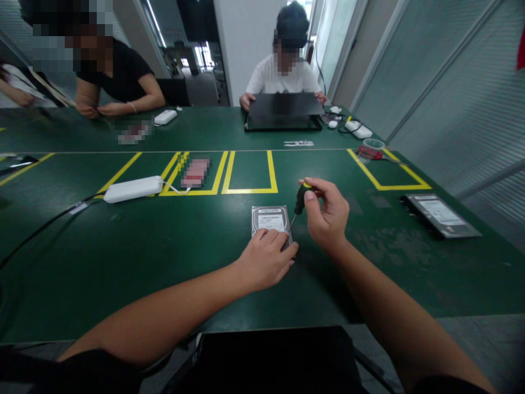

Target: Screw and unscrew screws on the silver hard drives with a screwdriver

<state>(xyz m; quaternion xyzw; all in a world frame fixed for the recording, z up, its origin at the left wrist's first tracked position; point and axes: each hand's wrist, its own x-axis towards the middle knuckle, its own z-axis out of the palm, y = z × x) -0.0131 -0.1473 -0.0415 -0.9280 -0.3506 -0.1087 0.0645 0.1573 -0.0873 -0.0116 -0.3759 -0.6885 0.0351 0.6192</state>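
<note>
A small hard drive (270, 218) with a white label lies flat on the green table in front of me. My left hand (268, 256) is laid over its near part, fingers bent across it and gripping it against the table; that part of the drive is hidden. In my right hand (328, 213) is a screwdriver (301, 201) with a dark green and yellow handle, pinched between thumb and fingers. Its thin shaft slants down to the drive's right edge, where the tip seems to touch. Whether a screw sits there is too small to tell.
A larger hard drive (441, 215) lies to the right. Beyond it stands a clear plastic cup (372, 148) beside red-handled tools. To the left are a white power strip (133, 189) and its black cable. Across the table, one person holds a dark panel (285, 112); another leans at left.
</note>
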